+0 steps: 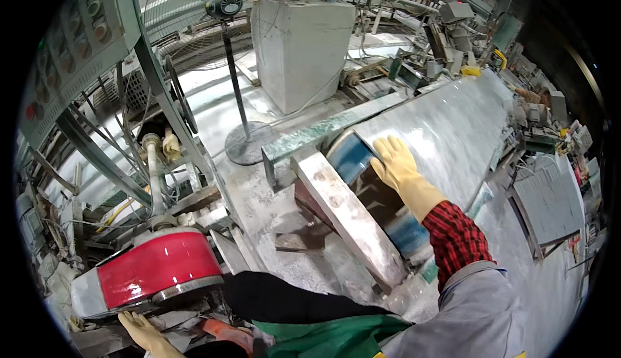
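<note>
My right hand (400, 167), in a pale yellow rubber glove, rests with outstretched fingers over the near-left end of a long, wet-looking grey surface (446, 115). A blue band (352, 157) wraps that end beside my fingertips, and a dark gap shows under the palm. In front of it lies a pale, stained beam (349, 215), apart from my hand. At the lower left, my gloved left hand (143, 333) has its fingers stretched out, just below a glossy red rounded belt or cover (162, 264) with grey ends. Whether it touches that part I cannot tell.
A control panel (71, 41) with a lit green lamp stands at the upper left. A pedestal fan (224, 5) and a tall white block (297, 47) are farther back. A green-speckled beam (330, 125) runs along the grey surface; cluttered parts line the right.
</note>
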A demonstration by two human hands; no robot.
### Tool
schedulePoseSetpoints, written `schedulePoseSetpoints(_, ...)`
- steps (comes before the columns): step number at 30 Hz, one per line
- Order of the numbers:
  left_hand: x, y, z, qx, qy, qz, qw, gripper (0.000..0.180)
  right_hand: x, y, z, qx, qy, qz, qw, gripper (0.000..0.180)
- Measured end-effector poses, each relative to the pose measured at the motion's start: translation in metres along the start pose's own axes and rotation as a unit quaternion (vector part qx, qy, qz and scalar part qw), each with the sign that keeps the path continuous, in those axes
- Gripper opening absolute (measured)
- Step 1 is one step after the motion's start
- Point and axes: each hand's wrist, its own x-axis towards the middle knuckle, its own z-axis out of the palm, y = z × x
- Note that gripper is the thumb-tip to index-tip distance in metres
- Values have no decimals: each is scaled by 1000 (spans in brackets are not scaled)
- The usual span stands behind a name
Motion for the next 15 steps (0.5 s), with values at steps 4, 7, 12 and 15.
schedulePoseSetpoints(4, 15, -3, -12, -24, -2, -49, 999, 86, 76, 11, 46, 17, -90, 45, 995, 45)
schedulePoseSetpoints(7, 22, -5, -16, 6, 7, -14, 1000, 89, 105, 13, 66, -31, -142, 55, 988, 43)
schedulePoseSetpoints(12, 17, -3, -8, 2, 4, -9, 1000, 79, 116, 43, 77, -47, -237, 16, 970, 46)
schedulePoseSetpoints(15, 13, 0, -8, 17, -39, -13, 999, 75, 99, 72, 89, -104, -94, -95, 986, 38)
